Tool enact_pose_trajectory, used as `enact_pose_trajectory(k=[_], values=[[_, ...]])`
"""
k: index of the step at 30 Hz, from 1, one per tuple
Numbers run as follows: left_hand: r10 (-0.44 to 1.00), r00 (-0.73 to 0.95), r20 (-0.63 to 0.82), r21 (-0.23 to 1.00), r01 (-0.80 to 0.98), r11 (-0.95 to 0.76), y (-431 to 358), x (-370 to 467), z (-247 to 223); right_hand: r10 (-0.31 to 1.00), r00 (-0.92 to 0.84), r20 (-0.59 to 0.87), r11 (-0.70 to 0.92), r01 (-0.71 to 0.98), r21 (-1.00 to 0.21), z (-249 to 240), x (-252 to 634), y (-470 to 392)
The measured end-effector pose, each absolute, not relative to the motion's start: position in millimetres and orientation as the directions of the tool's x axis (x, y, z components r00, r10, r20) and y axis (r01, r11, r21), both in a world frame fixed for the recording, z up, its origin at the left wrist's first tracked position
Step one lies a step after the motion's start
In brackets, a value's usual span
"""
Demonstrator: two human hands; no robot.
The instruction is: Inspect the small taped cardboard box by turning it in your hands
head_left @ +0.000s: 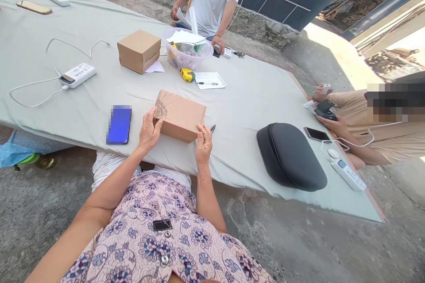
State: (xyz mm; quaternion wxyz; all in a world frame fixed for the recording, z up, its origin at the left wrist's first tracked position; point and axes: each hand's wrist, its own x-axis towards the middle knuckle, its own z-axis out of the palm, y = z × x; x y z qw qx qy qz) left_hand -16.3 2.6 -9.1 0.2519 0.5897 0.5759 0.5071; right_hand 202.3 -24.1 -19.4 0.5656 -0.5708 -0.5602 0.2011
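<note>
Head view: my left hand [150, 131] and right hand [203, 143] have fingers clamped on the cardboard box [181, 115], beside the phone [119, 124]. It looks light, stiff; end grips suit it.

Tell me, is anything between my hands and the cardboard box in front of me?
Nothing visible. The left hand and right hand already grip the cardboard box at its two ends.

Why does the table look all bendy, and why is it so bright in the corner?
Head view: the wide lens bows the table and tilts the whole scene. Sunlight washes out the ground at upper right. The hands, left and right, and the cardboard box look sharp in even shade. The phone screen is blurred into blocks.
</note>
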Motion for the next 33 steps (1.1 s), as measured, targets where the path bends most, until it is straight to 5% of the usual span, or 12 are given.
enact_pose_trajectory(k=[13,25,33], values=[[0.919,-0.307,0.247,0.932,0.335,-0.139,9,-29,-11,0.826,0.275,0.493,0.266,0.581,-0.77,-18,171,-50],[0.973,-0.06,0.224,0.924,0.331,-0.192,-8,-9,-2,0.925,-0.188,0.33,0.375,0.585,-0.718,-4,125,-61],[0.971,-0.067,0.228,0.953,0.219,-0.208,-18,-10,-4,0.752,0.128,0.647,0.377,0.721,-0.581,13,145,-50]])
